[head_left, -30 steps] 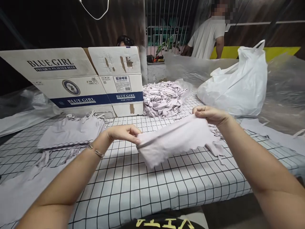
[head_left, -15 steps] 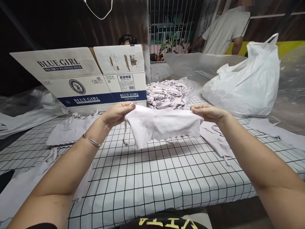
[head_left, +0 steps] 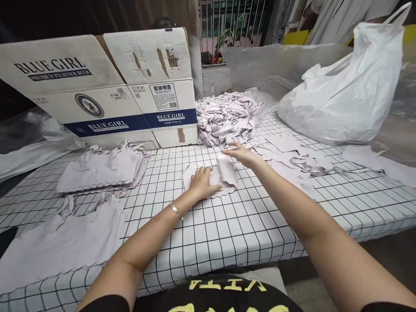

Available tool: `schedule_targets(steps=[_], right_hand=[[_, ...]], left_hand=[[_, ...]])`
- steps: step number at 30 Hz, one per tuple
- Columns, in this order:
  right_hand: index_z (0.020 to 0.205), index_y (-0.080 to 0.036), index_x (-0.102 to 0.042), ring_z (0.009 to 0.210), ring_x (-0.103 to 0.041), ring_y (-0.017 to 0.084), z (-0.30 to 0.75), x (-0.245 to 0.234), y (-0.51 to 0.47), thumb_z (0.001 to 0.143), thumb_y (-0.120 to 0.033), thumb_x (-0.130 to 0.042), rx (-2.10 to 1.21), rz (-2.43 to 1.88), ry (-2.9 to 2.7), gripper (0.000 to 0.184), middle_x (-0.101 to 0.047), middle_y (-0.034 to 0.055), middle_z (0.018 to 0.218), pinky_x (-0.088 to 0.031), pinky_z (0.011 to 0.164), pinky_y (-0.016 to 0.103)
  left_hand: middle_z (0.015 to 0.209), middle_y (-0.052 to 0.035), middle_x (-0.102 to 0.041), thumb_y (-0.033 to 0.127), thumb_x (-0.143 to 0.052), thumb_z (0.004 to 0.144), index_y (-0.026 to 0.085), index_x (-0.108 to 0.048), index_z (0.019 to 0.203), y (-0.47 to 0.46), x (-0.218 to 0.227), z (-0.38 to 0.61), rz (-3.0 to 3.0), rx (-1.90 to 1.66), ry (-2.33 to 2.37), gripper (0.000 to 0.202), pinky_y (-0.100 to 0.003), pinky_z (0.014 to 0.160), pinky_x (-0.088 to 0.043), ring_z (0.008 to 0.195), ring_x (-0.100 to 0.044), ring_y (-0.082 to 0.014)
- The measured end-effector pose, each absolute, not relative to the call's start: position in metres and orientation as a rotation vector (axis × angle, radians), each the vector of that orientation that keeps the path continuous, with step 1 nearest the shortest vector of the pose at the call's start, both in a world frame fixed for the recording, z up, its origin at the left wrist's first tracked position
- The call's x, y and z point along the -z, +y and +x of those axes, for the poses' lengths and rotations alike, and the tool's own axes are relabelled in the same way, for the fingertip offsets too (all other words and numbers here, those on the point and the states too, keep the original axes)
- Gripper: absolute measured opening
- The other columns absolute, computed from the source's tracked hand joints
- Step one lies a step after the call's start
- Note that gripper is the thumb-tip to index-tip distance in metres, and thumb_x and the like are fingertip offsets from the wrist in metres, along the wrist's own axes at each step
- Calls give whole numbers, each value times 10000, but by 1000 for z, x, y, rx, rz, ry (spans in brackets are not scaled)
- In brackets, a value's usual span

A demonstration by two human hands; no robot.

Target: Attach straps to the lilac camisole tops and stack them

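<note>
A small pale lilac camisole point(head_left: 228, 172) with a wavy hem lies on the checked tablecloth in front of me, its right part folded over. My left hand point(head_left: 203, 184) rests on the left part of it, palm down with the fingers spread. At the upper right edge of the fold is my right hand point(head_left: 240, 154), its fingers stretched out to the left; whether they touch the cloth is hard to tell. Left of my hands lie a stack of similar camisoles point(head_left: 97, 170) and, nearer me, a second stack point(head_left: 71, 242).
An open Blue Girl beer carton point(head_left: 130, 97) stands at the back left. Beside it is a heap of lilac pieces point(head_left: 227, 117). Loose pieces point(head_left: 286, 158) lie to the right, below a full white plastic bag point(head_left: 338, 95). A person point(head_left: 344, 19) is partly visible behind.
The camisole, held stretched in the air between both hands, now lies folded on the table. My left hand has let go and flattened on it; my right hand has moved left.
</note>
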State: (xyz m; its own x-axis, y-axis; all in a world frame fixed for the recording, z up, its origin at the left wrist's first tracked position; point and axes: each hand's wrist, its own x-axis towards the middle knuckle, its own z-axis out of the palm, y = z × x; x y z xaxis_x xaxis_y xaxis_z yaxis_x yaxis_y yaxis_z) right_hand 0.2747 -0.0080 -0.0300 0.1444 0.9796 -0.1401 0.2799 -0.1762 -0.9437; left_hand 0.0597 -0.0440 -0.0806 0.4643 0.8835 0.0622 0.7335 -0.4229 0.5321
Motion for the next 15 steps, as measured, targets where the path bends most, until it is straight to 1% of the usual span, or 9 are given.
schedule_targets(steps=[2,4,6,8,9,11,12,14,15], right_hand=[[1071,-230,-490,899,-574,215,277,37,-24,605,-483,-805,-698,-1796,-1393,617,-614,53,1007,-439,758,329],[1067,-229,-481,844,-586,237,278,51,-49,568,-529,-802,-619,-1957,-1573,665,-627,57,964,-424,692,328],[978,-230,-502,777,-585,236,274,68,-76,570,-536,-787,-718,-2054,-1730,584,-639,50,906,-390,616,309],[845,-229,-508,753,-577,230,269,82,-94,646,-487,-727,-704,-2104,-1791,392,-645,50,871,-354,578,301],[794,-228,-500,747,-572,226,267,86,-99,695,-443,-678,-656,-2116,-1780,296,-646,49,851,-342,570,300],[776,-232,-490,720,-564,216,264,90,-101,762,-352,-579,-567,-2114,-1679,150,-642,38,797,-330,565,301],[798,-237,-490,704,-563,211,263,90,-99,781,-326,-544,-537,-2097,-1610,106,-640,29,771,-329,566,300],[852,-245,-489,676,-562,203,262,90,-92,802,-334,-524,-502,-2050,-1489,108,-636,13,733,-332,571,296],[856,-246,-488,666,-560,199,260,90,-89,798,-349,-540,-505,-2032,-1457,130,-633,8,720,-334,571,294]], left_hand=[[1200,-125,-506,550,-737,680,195,-524,1153,-51,89,59,2389,-428,1363,628,-475,933,-396,1146,-454,-337],[1126,-100,-519,526,-732,699,201,-549,1065,-52,93,51,2480,-392,1265,523,-436,881,-421,1069,-485,-308],[1053,-81,-532,467,-691,762,203,-566,983,-50,95,42,2522,-355,1124,365,-393,821,-436,987,-516,-274],[988,-73,-547,366,-580,862,202,-574,906,-47,96,35,2535,-362,1033,170,-366,784,-435,923,-538,-248],[963,-73,-555,314,-510,901,201,-572,885,-45,96,33,2537,-395,1032,130,-360,777,-431,903,-544,-238],[925,-72,-573,262,-392,945,201,-559,883,-45,94,33,2519,-493,1117,188,-353,773,-425,878,-553,-226],[921,-73,-580,280,-374,955,202,-550,901,-46,93,35,2501,-532,1175,200,-351,768,-423,873,-557,-225],[944,-79,-591,418,-427,942,203,-537,953,-51,91,42,2480,-528,1262,242,-355,757,-425,881,-562,-237],[965,-89,-593,515,-475,906,202,-537,969,-55,90,48,2493,-485,1285,325,-363,757,-428,900,-560,-254]])
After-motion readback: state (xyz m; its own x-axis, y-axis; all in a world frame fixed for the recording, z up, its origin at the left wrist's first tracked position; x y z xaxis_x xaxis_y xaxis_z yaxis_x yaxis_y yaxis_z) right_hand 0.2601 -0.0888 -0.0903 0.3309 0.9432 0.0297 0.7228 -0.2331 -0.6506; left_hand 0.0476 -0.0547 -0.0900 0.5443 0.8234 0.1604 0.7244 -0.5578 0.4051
